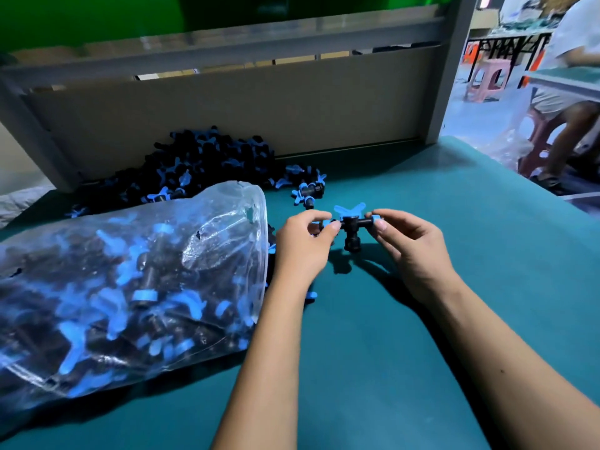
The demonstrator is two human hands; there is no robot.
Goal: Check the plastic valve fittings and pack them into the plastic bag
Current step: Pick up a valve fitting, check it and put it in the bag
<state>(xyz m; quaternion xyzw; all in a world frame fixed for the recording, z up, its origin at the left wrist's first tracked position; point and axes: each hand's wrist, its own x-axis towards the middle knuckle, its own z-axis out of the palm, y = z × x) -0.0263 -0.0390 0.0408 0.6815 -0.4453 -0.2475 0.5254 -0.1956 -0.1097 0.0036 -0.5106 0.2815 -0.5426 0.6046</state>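
A black valve fitting [352,224] with a blue butterfly handle and blue end rings hangs just above the teal table [438,319]. My left hand [303,243] pinches its left end and my right hand [410,248] pinches its right end. To the left lies a clear plastic bag [136,280] on its side, filled with several black and blue fittings, its mouth facing right. A heap of loose fittings [207,164] is piled behind the bag against a cardboard panel. A few stray fittings [308,190] lie at the heap's right edge.
A grey metal frame with a cardboard panel [246,105] closes the back of the table. To the right, beyond the table edge, a person [571,92] sits on a stool beside another table, near crumpled clear plastic [509,141] and a pink stool [488,77].
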